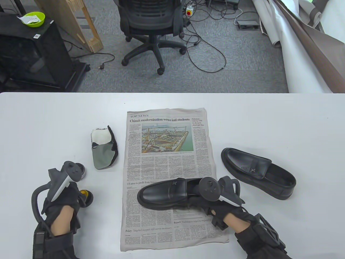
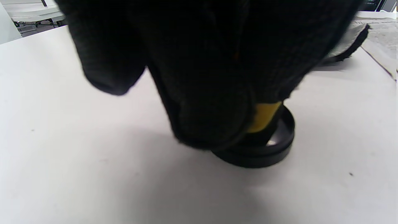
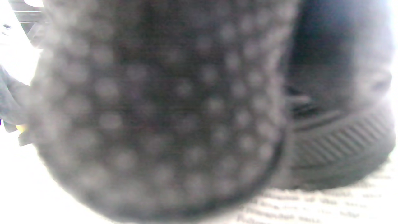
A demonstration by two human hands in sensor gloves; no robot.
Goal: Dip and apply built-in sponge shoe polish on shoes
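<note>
A black loafer (image 1: 161,194) lies on a newspaper (image 1: 167,140), toe to the left. My right hand (image 1: 200,201) grips its heel end; in the right wrist view the blurred dotted glove (image 3: 155,124) hides most of the shoe, and only its ribbed heel (image 3: 335,155) shows. My left hand (image 1: 79,197) holds a yellow sponge applicator (image 1: 83,192) down in a round black polish tin (image 1: 88,200). The left wrist view shows my fingers (image 2: 211,124) around the yellow applicator (image 2: 264,116) in the tin (image 2: 267,152). A second black loafer (image 1: 258,172) lies on the table at the right.
A grey and white polishing cloth mitt (image 1: 103,148) lies left of the newspaper. A round silver-rimmed lid (image 1: 81,171) sits behind my left hand's tracker. The white table (image 1: 40,129) ends at its far edge, with an office chair (image 1: 151,24) beyond it.
</note>
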